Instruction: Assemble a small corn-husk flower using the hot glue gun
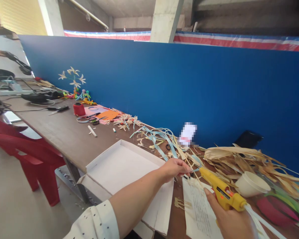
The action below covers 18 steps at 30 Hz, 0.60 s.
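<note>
My left hand is closed in a pinch on a thin pale straw strip just past the far edge of a shallow white cardboard tray. My right hand grips a yellow glue gun, its nozzle pointing at the strip held by the left fingers. A white glue stick sticks out of the back of the gun. Under the gun lies a printed sheet of paper. Dried corn husks are piled just beyond both hands.
A white cup stands right of the gun. Light blue ribbons, a red spool, scissors, coloured paper and paper flowers lie along the wooden table against a blue partition. Red plastic chairs stand at the left.
</note>
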Tool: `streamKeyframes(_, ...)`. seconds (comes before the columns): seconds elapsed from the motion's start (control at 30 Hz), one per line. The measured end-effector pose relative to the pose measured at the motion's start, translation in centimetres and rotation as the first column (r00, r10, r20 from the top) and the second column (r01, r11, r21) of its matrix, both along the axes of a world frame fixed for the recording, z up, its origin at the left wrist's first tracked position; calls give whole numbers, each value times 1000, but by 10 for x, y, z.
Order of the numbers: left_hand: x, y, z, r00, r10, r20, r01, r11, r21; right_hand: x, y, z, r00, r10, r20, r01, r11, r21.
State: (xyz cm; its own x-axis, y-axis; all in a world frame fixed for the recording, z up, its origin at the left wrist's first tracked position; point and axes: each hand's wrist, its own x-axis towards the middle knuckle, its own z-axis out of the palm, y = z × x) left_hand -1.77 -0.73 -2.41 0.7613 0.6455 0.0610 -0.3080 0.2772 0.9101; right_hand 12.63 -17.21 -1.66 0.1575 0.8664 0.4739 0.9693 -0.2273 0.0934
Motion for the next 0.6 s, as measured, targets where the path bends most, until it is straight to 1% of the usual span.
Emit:
streamKeyframes(0.23,0,1,-1,1000,-2,13,2,1000,2,7,-2,0,995,86,52,-85,996,-14)
streamKeyframes(0.37,0,1,-1,1000,-2,9,2,1000,9,5,-2,-1,996,62,65,-62,998,-6)
streamKeyframes(0.5,0,0,1,1000,-1,-4,1,1000,10,3,-1,3,996,83,29,-83,996,-28)
streamKeyframes(0.6,-1,-1,2,1000,3,-8,-3,1000,7,2,-1,4,998,62,-6,-62,998,-14)
